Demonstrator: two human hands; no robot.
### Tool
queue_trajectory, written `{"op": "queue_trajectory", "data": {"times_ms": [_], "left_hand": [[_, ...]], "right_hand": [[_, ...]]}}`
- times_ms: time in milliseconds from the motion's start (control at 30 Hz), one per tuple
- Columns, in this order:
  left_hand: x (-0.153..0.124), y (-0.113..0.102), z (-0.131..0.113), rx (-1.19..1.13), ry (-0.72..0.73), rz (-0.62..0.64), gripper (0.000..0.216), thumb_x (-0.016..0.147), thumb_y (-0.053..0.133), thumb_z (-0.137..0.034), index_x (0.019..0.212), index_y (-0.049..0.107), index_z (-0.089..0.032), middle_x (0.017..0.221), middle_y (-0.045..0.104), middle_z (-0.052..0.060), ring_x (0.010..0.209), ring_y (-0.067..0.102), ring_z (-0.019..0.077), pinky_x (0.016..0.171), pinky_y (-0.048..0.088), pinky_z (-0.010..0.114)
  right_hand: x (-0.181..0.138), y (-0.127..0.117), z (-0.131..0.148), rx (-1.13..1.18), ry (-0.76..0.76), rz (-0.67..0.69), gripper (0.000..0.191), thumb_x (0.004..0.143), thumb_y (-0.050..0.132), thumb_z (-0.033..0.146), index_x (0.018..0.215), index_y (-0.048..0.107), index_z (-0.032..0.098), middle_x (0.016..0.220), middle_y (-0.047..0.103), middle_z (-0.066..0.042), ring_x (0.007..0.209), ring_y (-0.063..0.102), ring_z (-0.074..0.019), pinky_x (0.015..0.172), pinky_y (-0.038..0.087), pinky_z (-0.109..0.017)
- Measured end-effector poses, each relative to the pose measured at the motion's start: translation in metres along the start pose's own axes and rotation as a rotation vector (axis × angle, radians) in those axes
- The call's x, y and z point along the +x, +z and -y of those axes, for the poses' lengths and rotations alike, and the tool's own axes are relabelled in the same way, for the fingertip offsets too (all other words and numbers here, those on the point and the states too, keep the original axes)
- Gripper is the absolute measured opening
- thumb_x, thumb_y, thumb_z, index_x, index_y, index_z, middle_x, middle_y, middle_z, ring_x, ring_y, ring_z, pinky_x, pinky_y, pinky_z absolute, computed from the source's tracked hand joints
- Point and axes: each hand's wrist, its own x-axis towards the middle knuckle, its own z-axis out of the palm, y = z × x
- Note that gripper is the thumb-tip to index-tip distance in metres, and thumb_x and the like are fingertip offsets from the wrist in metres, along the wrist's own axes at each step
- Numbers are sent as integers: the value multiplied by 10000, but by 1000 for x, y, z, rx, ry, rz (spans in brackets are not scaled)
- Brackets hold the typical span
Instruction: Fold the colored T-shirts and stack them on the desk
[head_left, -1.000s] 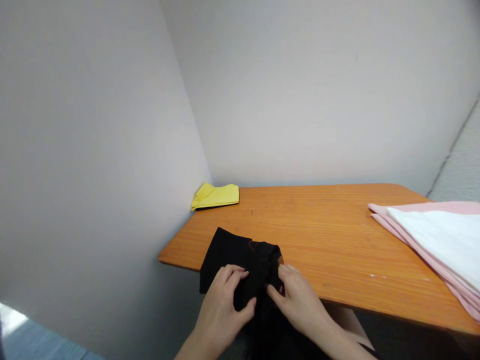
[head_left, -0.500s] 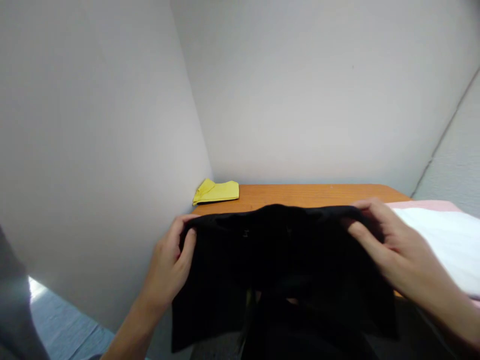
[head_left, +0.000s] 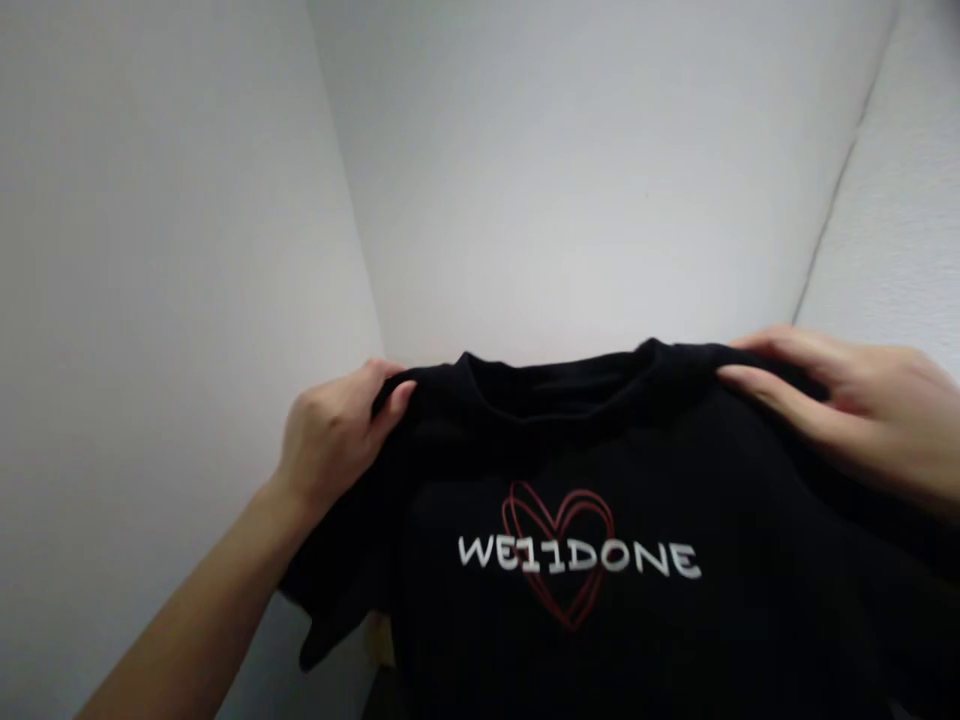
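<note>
I hold a black T-shirt [head_left: 585,640] spread out in the air in front of me, its front towards me. White letters and a red outlined heart are printed on the chest. My left hand [head_left: 334,432] pinches the shirt's left shoulder beside the collar. My right hand [head_left: 847,410] grips the right shoulder, fingers closed over the cloth. The shirt hangs down past the bottom of the picture and hides the table behind it.
Pale walls [head_left: 562,170] meet in a corner straight ahead and another wall runs along the left side. A small strip of something tan [head_left: 380,640] shows under the shirt's left sleeve.
The folded black shirt went from the table's near edge up into the air and opened out. My hands moved apart to its shoulders. My view tilted up; yellow cloth and pink-white pile are gone from sight.
</note>
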Motion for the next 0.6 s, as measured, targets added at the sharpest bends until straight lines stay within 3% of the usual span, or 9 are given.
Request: {"op": "queue_trajectory", "data": {"times_ms": [67,167,233,300,367,433,500,600], "left_hand": [[30,47,-5,-34,-18,131,342,998,375,-423,1091,594,-177,867,667,54,786,638,211,726,473,298],[57,134,-28,-128,-84,324,389,1002,338,-304,1315,473,-116,1253,568,158,1203,504,267,1034,378,405],[53,188,-50,-215,-100,504,413,999,305,-259,1360,448,-121,1338,517,165,1284,436,259,1104,307,419],[31,230,-71,-273,-77,622,412,991,347,-294,1362,479,-172,1397,494,128,1314,421,245,1132,281,406],[1,260,-85,-304,-69,721,466,969,409,-420,1388,472,-227,1487,408,96,1385,331,286,1154,234,474],[-26,280,-89,-315,-95,805,546,957,364,-541,1430,421,-275,1549,300,73,1436,209,332,1143,191,577],[-41,293,-86,-318,-127,858,590,957,260,-604,1461,358,-316,1581,208,45,1460,108,336,1129,155,632],[-42,308,-81,-327,-142,897,623,944,181,-651,1484,286,-358,1599,111,2,1472,11,303,1143,97,626]], "right_hand": [[33,21,-20,-146,-70,108,571,916,299,697,1090,624,261,858,661,-66,733,600,-214,702,447,-341],[69,73,-70,-295,-72,143,480,967,373,522,1208,586,166,1103,640,-154,1019,582,-283,923,421,-419],[69,114,-102,-355,-48,256,417,968,411,418,1213,595,136,1183,617,-179,1126,545,-305,1005,376,-454],[47,154,-128,-354,-47,426,407,966,415,364,1226,602,112,1203,615,-181,1152,546,-300,1019,383,-444],[14,187,-148,-353,-45,560,483,968,422,429,1319,562,128,1353,522,-171,1267,462,-316,1062,357,-443],[-15,209,-164,-352,15,660,587,962,385,555,1450,431,232,1531,295,-102,1394,260,-355,1105,283,-517],[-31,219,-179,-332,76,713,642,948,307,653,1503,305,330,1584,115,-19,1429,120,-362,1123,214,-568],[-32,220,-198,-315,123,734,669,928,240,713,1510,242,383,1587,41,35,1435,73,-354,1139,154,-576]]}}
